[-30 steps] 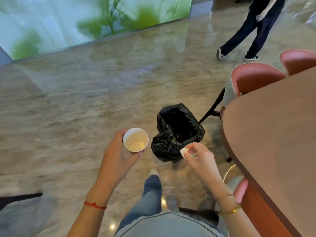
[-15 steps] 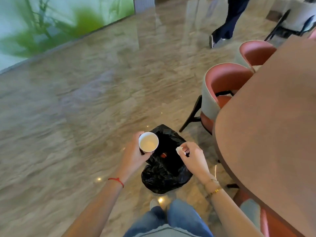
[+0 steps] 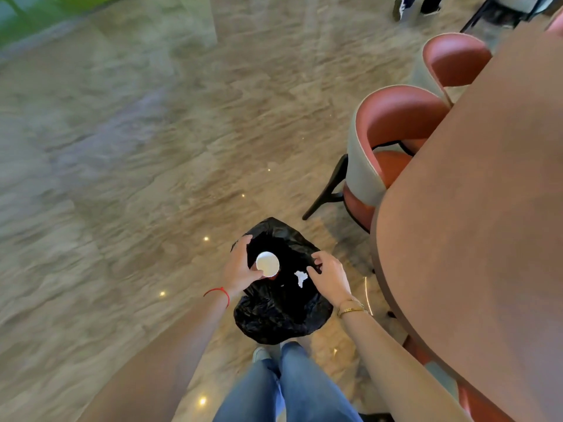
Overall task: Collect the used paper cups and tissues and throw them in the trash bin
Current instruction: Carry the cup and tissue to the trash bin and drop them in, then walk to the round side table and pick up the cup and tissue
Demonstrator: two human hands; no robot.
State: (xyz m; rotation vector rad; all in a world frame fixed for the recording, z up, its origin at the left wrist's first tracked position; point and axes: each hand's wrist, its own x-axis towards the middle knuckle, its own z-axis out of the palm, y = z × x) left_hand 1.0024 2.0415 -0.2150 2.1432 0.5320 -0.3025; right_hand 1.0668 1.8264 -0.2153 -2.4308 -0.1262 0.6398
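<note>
A trash bin lined with a black bag (image 3: 283,318) stands on the floor just in front of my feet. Over its dark opening is a white paper cup (image 3: 267,264), mouth up, with a red outside. My left hand (image 3: 242,269) is beside the cup with its fingers spread; only the thumb tip is at the cup's rim. A small white tissue (image 3: 301,278) is over the bin's opening, apart from my right hand (image 3: 330,277), whose fingers are spread with nothing in them.
A large brown table (image 3: 475,223) fills the right side. Two pink-red chairs (image 3: 393,141) are tucked against its far edge, the nearer one close behind the bin. Polished stone floor stretches left. Another person's feet (image 3: 414,7) are at the top edge.
I have come closer and now look straight down on the bin. Both hands have moved over its opening and spread their fingers; the tissue has left my right hand and the cup is no longer wrapped by my left.
</note>
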